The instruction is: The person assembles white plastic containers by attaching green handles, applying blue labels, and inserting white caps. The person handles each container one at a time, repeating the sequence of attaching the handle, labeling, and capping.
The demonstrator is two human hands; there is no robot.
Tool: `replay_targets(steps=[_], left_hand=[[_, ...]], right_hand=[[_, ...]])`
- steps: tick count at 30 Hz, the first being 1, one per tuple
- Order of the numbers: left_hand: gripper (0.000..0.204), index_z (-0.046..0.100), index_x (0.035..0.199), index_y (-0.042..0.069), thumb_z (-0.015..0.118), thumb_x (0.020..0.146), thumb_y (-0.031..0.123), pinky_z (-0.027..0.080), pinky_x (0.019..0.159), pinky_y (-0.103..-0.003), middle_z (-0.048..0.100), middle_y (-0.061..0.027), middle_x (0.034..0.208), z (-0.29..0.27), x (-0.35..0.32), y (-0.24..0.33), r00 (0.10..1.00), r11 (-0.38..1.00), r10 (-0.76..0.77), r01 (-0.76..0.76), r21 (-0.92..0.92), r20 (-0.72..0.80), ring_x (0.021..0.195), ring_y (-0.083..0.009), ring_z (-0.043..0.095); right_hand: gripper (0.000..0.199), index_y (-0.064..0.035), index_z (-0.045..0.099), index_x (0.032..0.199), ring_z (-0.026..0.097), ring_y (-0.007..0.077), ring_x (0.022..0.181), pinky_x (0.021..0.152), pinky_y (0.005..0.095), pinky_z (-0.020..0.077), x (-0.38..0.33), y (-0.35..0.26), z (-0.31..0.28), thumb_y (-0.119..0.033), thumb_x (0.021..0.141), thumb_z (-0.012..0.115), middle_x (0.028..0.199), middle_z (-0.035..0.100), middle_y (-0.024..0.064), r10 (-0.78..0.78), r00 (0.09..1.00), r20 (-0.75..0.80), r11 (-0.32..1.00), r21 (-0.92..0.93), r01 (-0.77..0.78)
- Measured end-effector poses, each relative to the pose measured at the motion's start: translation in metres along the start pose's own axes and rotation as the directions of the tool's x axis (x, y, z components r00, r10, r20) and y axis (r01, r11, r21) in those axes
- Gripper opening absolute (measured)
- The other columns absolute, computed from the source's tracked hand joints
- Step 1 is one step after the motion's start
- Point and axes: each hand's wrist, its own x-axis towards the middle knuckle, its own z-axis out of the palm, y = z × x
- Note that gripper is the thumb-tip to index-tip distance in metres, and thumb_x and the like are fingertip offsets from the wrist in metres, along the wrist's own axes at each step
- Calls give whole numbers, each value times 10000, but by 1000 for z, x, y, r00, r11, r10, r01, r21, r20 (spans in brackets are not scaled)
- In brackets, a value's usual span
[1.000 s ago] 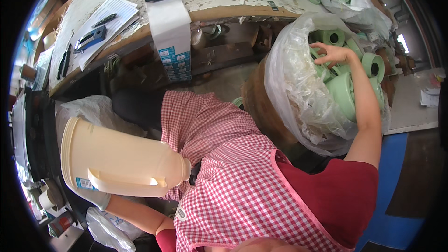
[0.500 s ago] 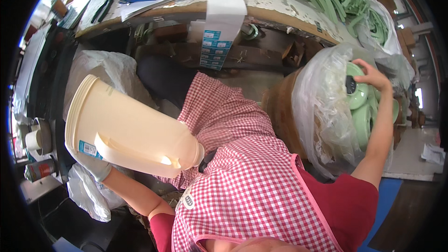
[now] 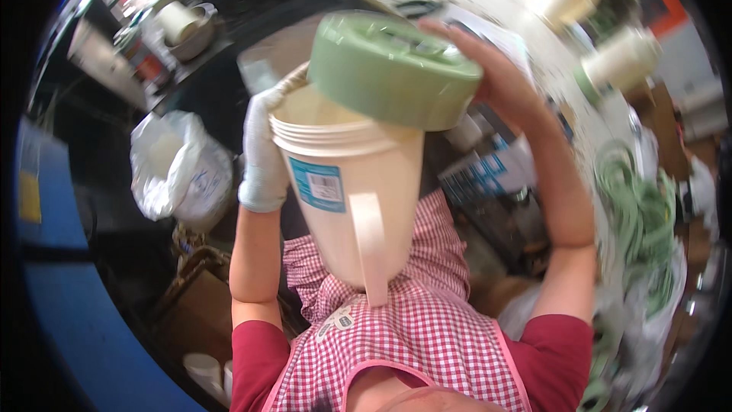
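A cream plastic jug [image 3: 320,233] stands upright before my chest, its open mouth tilted a little toward me. It has a long side handle and a blue-and-white label. My left hand [image 3: 263,149], in a white glove, grips the jug's side and rim. Over the mouth, my right hand [image 3: 503,80] holds a round pale green lid [image 3: 381,80] by its far right edge. The lid is tilted and overlaps the right part of the opening, while the left part shows uncovered. Whether lid and rim touch is unclear through the motion blur.
The worktable [image 3: 564,99] curves along the right, with coiled green strips [image 3: 637,214] and lidded cream jugs [image 3: 618,61] on it. A white plastic bag [image 3: 183,172] hangs at the left, near a blue panel [image 3: 57,191]. A bowl [image 3: 191,38] sits at the back left.
My right hand has taken a green lid from the plastic-lined drum on the right and brought it over the jug. The jug has swung upright to the middle; the view has turned left.
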Motion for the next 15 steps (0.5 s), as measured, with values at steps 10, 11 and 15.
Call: replay_targets(steps=[10, 11, 15], left_hand=[[692, 531, 1458, -11, 254, 1133, 534, 476, 1063, -323, 643, -112, 1350, -15, -7, 12, 953, 952, 221, -166, 256, -205, 1226, -168, 609], [750, 495, 1504, -13, 225, 1131, 578, 455, 1095, -320, 618, -117, 1395, -12, -3, 12, 964, 962, 229, -203, 185, -137, 1274, -171, 586], [746, 432, 1549, 9, 249, 1127, 597, 447, 1129, -357, 580, -131, 1459, -11, 18, 11, 904, 832, 391, -266, 487, -173, 1319, -210, 567]], right_hand=[[622, -84, 459, 1523, 600, 154, 1278, 1051, 314, 507, 118, 94, 117, -555, 1118, 416, 1416, 611, 83, -280, 957, 79, 646, 753, 127], [621, -83, 470, 1515, 607, 158, 1273, 1051, 313, 510, 127, 99, 115, -558, 1120, 407, 1409, 619, 86, -313, 945, 99, 618, 776, 124], [652, -81, 473, 1431, 619, 228, 1282, 1051, 363, 532, 147, 112, 124, -632, 1089, 405, 1451, 591, 171, -391, 920, 17, 489, 851, 192]])
